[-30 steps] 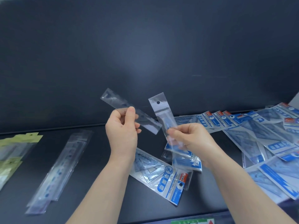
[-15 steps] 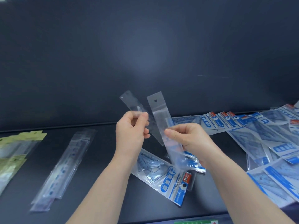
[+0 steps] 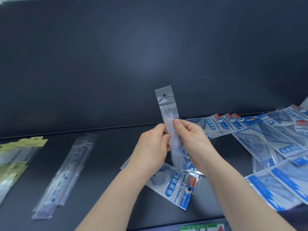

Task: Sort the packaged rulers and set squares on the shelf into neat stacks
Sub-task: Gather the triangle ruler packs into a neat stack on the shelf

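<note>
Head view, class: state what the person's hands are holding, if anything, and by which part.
Both the left hand and right hand pinch the clear ruler pack around its middle, its hang-hole end up.

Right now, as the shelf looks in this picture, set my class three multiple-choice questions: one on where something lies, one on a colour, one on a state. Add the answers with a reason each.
1. Where on the shelf does the heap of blue set-square packs lie?
A. far left
B. right side
C. leaning upright on the back wall

2. What colour are the headers of the packs at the far left?
A. yellow
B. red
C. black

3. The clear ruler pack in the middle is:
A. lying flat
B. hanging from a hook
C. held up off the shelf

Answers:
1 B, the blue heap spreads along the right side.
2 A, their tops show pale yellow.
3 C, the left hand and right hand both grip it, hole end up.
</note>
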